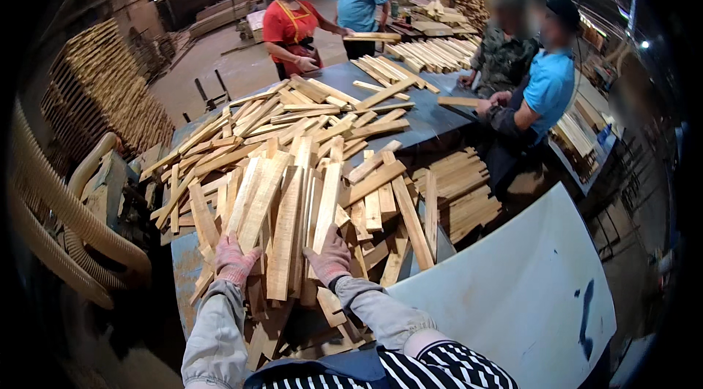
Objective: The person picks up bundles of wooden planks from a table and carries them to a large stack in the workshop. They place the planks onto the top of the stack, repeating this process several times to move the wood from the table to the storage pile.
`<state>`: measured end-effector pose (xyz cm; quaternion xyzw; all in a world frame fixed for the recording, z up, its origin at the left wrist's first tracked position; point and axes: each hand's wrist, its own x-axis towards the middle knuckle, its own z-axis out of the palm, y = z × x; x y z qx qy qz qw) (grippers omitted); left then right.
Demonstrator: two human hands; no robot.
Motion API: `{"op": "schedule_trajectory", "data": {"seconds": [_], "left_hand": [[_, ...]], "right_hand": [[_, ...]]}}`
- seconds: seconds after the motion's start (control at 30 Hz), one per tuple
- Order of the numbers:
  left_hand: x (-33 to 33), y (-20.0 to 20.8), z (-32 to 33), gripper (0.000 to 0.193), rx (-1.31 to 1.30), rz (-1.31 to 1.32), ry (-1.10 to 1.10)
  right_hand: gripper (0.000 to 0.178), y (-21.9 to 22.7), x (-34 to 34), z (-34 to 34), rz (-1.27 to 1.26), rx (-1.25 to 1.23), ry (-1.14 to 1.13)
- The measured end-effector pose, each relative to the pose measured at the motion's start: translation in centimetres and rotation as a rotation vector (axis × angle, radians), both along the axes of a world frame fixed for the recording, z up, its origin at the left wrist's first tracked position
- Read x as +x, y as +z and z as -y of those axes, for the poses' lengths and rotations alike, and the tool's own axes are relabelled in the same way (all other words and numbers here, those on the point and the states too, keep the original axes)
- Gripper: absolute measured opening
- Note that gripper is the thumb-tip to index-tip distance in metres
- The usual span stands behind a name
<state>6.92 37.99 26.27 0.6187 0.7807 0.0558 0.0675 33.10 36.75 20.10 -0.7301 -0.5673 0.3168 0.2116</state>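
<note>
Both my hands wear pale, pinkish work gloves and reach into a large heap of loose wooden slats [285, 118] on a blue-grey table. My left hand [234, 262] is closed around the near ends of wooden slats [258, 195] that point away from me. To its right, my right hand [331, 257] grips the near end of another wooden slat [327, 206]. Between the hands, more slats [284, 242] lie lengthwise, tilted over the pile. The undersides of my fingers are partly hidden by wood.
A curved pale sheet [512, 279] stands at my right. Ribbed hoses [80, 250] and a machine are at the left. Across the table [432, 114] several co-workers stand; one in a blue shirt [549, 89] holds a slat. Stacked slats [458, 191] lie right of the heap.
</note>
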Motion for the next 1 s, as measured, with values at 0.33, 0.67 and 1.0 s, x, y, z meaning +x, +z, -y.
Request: {"op": "schedule_trajectory", "data": {"seconds": [0.33,0.67,1.0], "left_hand": [[0.2,0.9,0.4,0.101,-0.038,0.041,0.004],[0.7,1.3,0.4,0.102,-0.053,0.008,0.005],[1.4,2.5,0.5,0.104,-0.104,0.02,0.074]], "right_hand": [[0.118,-1.6,-0.6,0.1,0.103,0.066,-0.013],[0.122,-0.9,-0.4,0.1,0.041,0.056,-0.049],[0.121,-0.9,-0.7,-0.1,0.097,-0.001,-0.017]]}}
